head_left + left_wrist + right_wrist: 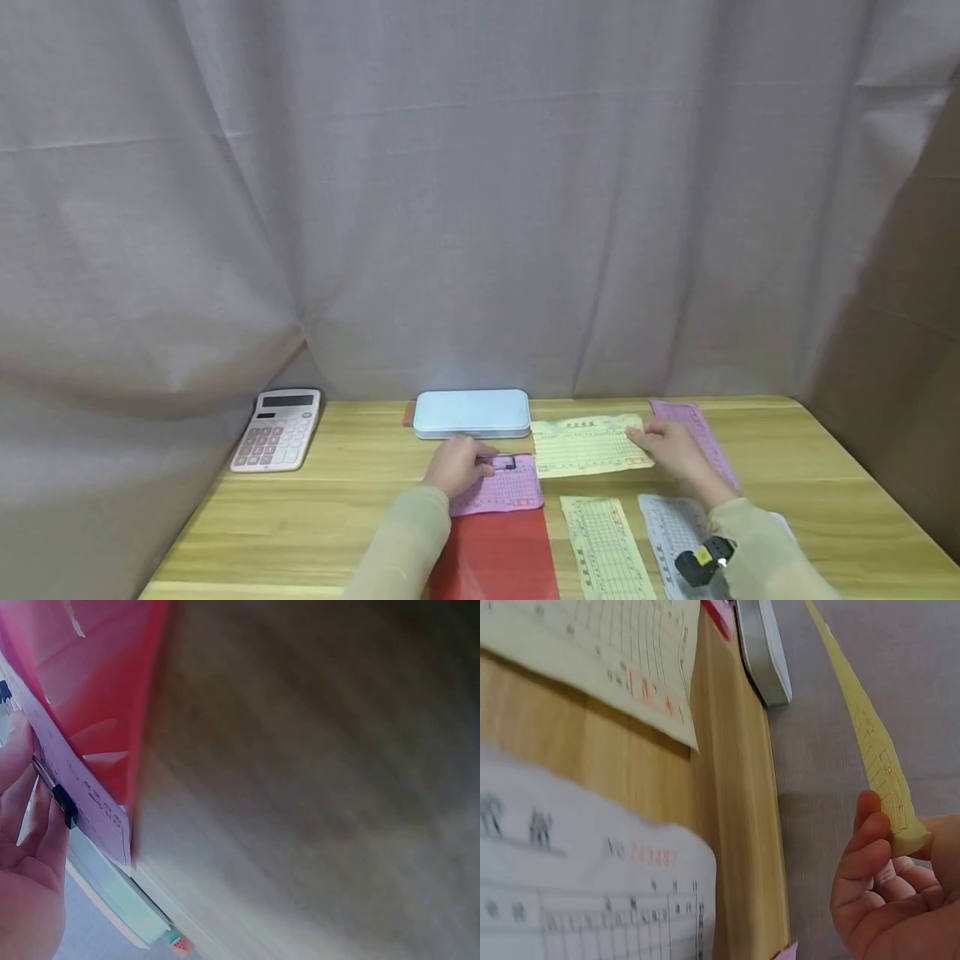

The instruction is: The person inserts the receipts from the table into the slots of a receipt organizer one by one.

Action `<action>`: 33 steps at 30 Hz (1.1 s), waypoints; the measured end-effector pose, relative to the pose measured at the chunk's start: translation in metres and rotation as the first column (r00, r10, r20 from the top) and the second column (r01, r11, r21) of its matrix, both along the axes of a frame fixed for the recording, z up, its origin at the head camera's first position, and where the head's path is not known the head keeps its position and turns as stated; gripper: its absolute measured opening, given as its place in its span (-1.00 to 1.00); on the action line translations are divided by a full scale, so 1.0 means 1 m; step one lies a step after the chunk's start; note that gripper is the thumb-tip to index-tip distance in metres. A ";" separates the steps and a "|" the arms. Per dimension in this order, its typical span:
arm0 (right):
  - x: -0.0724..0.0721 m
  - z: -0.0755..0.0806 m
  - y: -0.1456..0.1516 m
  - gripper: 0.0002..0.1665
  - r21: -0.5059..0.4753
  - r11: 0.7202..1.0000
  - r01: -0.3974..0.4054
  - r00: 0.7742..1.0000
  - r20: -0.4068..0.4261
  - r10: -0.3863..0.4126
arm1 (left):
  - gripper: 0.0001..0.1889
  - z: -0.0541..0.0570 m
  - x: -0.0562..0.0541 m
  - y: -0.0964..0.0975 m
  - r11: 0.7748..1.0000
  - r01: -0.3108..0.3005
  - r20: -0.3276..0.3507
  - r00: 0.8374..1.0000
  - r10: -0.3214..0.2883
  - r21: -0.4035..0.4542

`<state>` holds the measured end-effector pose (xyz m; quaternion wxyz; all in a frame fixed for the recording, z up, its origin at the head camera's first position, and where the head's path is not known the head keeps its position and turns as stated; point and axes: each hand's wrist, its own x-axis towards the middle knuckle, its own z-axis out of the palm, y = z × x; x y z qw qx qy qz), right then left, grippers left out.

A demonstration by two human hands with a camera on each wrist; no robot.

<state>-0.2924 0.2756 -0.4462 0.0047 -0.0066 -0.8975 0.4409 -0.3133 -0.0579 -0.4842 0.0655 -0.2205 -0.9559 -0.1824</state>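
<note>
My left hand point(456, 467) pinches the metal clip point(507, 463) at the top of a red folder point(495, 557). The clip's black end point(64, 804) shows beside my fingers in the left wrist view. A pink printed slip point(487, 498) lies on the folder beneath the clip. My right hand point(672, 454) grips a yellow slip point(585, 452) by its right end, thumb against fingers. That slip is raised off the table, its left end near the pink slip's upper right corner. In the right wrist view the yellow slip point(870, 742) is seen nearly edge-on.
Another yellow slip point(607, 546) and a white slip point(671, 529) lie right of the folder. A pink slip point(701, 433) lies beyond my right wrist. A pale tin case point(471, 412) sits at the table's back edge; a calculator point(277, 431) rests at the left.
</note>
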 end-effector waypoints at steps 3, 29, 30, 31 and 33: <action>0.002 0.001 -0.007 -0.64 0.004 1.000 0.006 1.000 0.001 -0.006 | -0.74 0.000 -0.001 0.001 1.000 -0.009 0.011 1.000 0.009 -0.003; 0.042 -0.031 -0.087 -0.76 -0.154 0.981 0.115 0.987 0.129 -0.095 | -0.75 -0.002 0.000 0.000 0.999 0.035 -0.050 0.998 -0.035 0.007; 0.043 -0.031 -0.090 -0.77 -0.159 0.980 0.117 0.987 0.127 -0.097 | -0.74 -0.002 -0.001 0.000 0.999 0.037 -0.048 0.998 -0.036 0.008; 0.044 -0.032 -0.093 -0.77 -0.155 0.981 0.118 0.988 0.122 -0.099 | -0.74 -0.002 -0.001 0.000 0.999 0.037 -0.046 0.998 -0.037 0.008; 0.044 -0.032 -0.099 -0.78 -0.154 0.981 0.115 0.988 0.116 -0.098 | -0.73 -0.001 0.000 -0.001 0.999 0.037 -0.045 0.998 -0.036 0.008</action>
